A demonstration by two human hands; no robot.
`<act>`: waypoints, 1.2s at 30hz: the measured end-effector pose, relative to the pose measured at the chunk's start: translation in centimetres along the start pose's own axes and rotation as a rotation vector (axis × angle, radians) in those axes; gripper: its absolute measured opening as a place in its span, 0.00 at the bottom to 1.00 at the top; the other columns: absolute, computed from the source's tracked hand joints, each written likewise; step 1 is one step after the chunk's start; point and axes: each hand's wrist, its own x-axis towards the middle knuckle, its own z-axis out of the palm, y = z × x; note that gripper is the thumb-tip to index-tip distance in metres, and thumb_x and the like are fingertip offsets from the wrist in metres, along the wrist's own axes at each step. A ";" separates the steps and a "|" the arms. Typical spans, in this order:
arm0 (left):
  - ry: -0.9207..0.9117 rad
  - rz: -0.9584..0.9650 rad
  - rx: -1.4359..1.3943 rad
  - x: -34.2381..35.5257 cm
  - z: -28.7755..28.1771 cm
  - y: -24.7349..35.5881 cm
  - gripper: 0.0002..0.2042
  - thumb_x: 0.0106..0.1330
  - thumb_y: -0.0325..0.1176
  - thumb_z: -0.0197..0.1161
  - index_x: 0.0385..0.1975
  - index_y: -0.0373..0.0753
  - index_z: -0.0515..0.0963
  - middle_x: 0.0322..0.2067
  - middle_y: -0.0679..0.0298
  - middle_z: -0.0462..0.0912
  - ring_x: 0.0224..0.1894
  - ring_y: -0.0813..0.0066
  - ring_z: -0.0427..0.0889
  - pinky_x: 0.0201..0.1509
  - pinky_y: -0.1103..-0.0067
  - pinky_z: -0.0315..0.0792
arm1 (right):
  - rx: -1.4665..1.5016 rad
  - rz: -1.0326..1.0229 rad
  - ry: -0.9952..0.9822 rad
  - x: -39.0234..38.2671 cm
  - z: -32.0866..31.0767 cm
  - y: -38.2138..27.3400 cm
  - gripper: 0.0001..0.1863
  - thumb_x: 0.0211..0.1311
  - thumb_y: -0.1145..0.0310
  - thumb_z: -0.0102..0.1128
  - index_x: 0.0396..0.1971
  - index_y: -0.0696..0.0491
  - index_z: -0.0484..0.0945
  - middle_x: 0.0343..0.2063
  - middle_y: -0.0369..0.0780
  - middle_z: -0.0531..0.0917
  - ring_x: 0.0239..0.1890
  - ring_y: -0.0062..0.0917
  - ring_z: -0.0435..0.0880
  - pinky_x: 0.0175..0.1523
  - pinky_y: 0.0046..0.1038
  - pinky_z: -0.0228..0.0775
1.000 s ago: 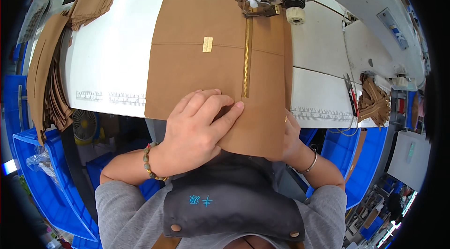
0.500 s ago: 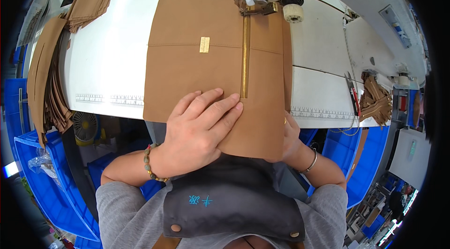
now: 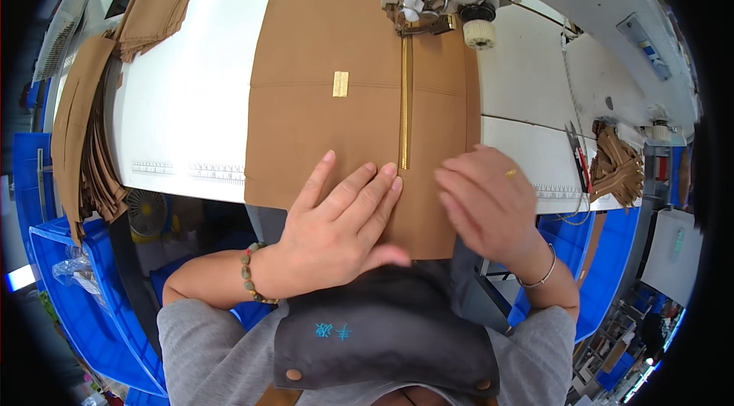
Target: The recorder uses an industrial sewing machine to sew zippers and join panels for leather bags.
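A tan leather-like panel (image 3: 306, 131) lies on the white sewing table, its near end hanging past the front edge. A gold-toothed zipper (image 3: 404, 115) runs lengthwise in its right part, with the far end under the presser foot of a sewing machine (image 3: 424, 20). My left hand (image 3: 336, 226) lies flat on the panel, fingers spread, fingertips just left of the zipper's near end. Over the panel's right edge hovers my right hand (image 3: 493, 207), fingers loosely bent and slightly blurred, nothing seen in them. A small gold patch (image 3: 341, 84) sits left of the zipper.
Stacked tan pieces lie at the far left (image 3: 164, 1), and more hang off the table's left edge (image 3: 80, 115). On the right are red-handled scissors (image 3: 579, 157) and a tan bundle (image 3: 618, 165). Blue bins (image 3: 84, 284) stand below. A ruler strip (image 3: 187, 170) marks the front edge.
My right hand has come out from beneath the panel's right edge and risen above it. My left hand stays flat, its thumb now out to the right. The whole view has shifted slightly.
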 end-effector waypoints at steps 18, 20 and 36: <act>-0.159 0.000 -0.015 7.0 -1.5 -5.7 0.44 0.49 0.59 0.73 0.64 0.35 0.77 0.67 0.55 0.77 0.68 0.54 0.77 0.73 0.57 0.69 | -0.037 -0.200 -0.170 2.9 0.8 -0.1 0.15 0.55 0.63 0.71 0.37 0.60 0.86 0.41 0.45 0.86 0.44 0.35 0.85 0.60 0.39 0.79; -0.124 0.013 -0.011 6.9 -1.3 -5.8 0.44 0.49 0.60 0.73 0.63 0.35 0.77 0.66 0.55 0.78 0.68 0.54 0.77 0.73 0.57 0.69 | 0.172 -0.159 -0.412 4.0 0.1 2.1 0.19 0.55 0.58 0.73 0.42 0.56 0.86 0.44 0.42 0.86 0.46 0.33 0.84 0.61 0.37 0.77; -0.063 -0.019 -0.129 6.9 -0.9 -6.5 0.51 0.43 0.62 0.76 0.63 0.30 0.75 0.64 0.54 0.78 0.58 0.51 0.81 0.70 0.57 0.73 | -0.133 -0.162 -0.239 6.6 2.3 5.9 0.40 0.50 0.40 0.74 0.53 0.58 0.83 0.57 0.42 0.83 0.59 0.35 0.79 0.72 0.45 0.65</act>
